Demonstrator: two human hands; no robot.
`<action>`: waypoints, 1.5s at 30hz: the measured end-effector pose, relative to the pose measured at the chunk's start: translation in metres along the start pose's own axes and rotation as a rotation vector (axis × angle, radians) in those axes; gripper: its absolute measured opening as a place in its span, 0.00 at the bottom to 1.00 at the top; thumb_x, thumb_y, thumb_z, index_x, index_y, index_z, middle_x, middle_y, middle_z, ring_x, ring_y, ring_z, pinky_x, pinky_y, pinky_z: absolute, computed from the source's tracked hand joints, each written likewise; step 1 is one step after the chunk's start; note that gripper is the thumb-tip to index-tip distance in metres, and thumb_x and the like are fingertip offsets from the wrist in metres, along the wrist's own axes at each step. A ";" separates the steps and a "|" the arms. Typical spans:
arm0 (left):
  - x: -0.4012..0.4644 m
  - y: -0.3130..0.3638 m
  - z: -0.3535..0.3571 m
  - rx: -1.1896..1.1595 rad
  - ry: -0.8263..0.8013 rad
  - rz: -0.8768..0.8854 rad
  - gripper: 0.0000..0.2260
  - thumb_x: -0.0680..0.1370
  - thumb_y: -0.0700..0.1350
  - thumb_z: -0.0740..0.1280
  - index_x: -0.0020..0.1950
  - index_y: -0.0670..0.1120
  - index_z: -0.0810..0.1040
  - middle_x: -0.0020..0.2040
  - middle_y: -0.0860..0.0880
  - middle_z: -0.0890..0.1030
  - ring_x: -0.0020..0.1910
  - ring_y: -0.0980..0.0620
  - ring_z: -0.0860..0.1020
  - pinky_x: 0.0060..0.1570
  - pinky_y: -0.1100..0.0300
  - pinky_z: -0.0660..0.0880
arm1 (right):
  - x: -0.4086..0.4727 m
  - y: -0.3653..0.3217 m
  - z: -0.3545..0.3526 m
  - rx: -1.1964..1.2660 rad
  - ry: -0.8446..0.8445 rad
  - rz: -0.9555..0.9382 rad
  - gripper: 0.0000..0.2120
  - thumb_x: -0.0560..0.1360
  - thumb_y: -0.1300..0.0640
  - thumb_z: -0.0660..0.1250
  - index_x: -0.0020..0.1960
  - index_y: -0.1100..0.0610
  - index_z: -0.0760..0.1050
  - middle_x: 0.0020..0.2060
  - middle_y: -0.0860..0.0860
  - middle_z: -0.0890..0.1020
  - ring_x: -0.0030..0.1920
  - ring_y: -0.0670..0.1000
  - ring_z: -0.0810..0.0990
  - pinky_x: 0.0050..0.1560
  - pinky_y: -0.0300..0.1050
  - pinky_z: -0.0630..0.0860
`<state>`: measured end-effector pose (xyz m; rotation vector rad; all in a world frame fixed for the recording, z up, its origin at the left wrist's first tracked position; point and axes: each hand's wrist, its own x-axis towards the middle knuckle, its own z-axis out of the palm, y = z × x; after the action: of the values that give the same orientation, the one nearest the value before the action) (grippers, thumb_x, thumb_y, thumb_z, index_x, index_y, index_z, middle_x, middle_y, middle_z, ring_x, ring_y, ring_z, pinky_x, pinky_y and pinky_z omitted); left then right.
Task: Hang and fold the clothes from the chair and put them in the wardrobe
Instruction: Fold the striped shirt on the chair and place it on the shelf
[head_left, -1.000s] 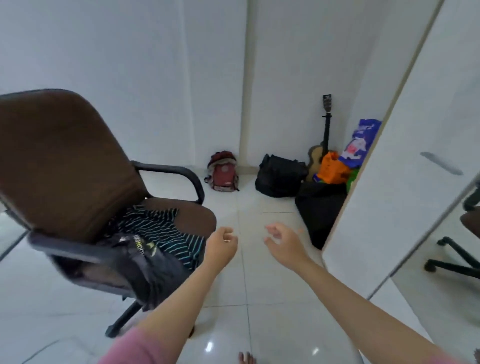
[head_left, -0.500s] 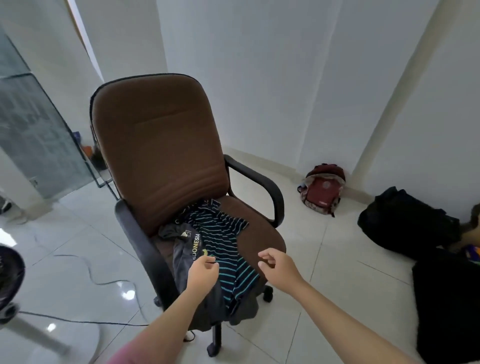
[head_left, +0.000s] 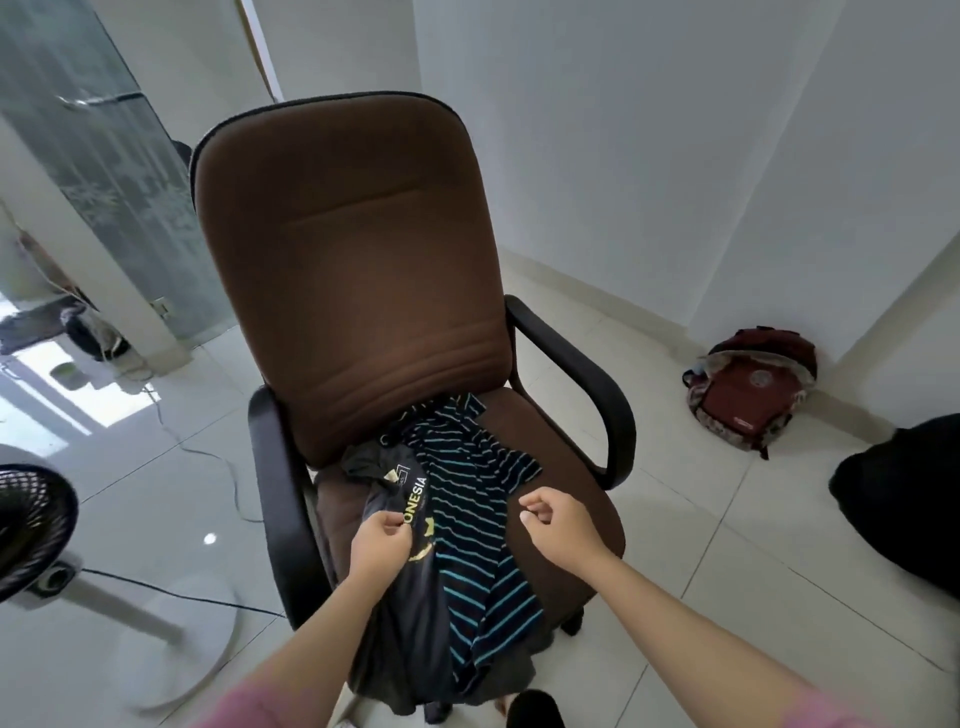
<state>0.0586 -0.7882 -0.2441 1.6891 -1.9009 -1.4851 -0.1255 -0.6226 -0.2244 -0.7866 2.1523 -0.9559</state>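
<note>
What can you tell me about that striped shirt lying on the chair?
The striped shirt is dark, navy or black, with thin teal-blue horizontal stripes, and looks like soft knit cloth. It lies crumpled and unfolded on the brown seat of the office chair, running from the foot of the backrest to the seat's front edge, where its lower part hangs over. Its left side lies against a dark printed garment. The right hand hovers beside it with fingers curled; whether it touches the shirt is unclear.
</note>
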 end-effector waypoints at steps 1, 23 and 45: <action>0.012 0.002 0.006 -0.004 0.005 -0.017 0.09 0.76 0.43 0.64 0.56 0.45 0.76 0.47 0.48 0.79 0.43 0.52 0.77 0.38 0.61 0.70 | 0.016 0.002 -0.003 -0.018 -0.011 0.004 0.06 0.77 0.56 0.64 0.54 0.52 0.77 0.51 0.48 0.79 0.53 0.47 0.77 0.53 0.37 0.74; 0.320 -0.030 0.066 0.295 0.212 0.045 0.15 0.75 0.38 0.65 0.61 0.48 0.77 0.69 0.43 0.68 0.68 0.41 0.67 0.66 0.51 0.63 | 0.391 0.036 0.101 -0.271 -0.206 -0.056 0.12 0.77 0.55 0.65 0.61 0.54 0.74 0.58 0.52 0.77 0.48 0.52 0.80 0.50 0.46 0.78; 0.299 0.028 0.064 0.546 -0.135 0.240 0.13 0.72 0.45 0.70 0.55 0.57 0.79 0.74 0.51 0.64 0.74 0.45 0.59 0.69 0.39 0.57 | 0.305 -0.087 -0.043 0.356 -0.490 -0.262 0.16 0.69 0.76 0.68 0.50 0.59 0.81 0.47 0.50 0.84 0.51 0.49 0.83 0.52 0.41 0.78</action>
<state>-0.1021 -1.0075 -0.3874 1.4906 -2.6536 -1.0739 -0.3214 -0.8755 -0.2280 -1.0129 1.4355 -1.1022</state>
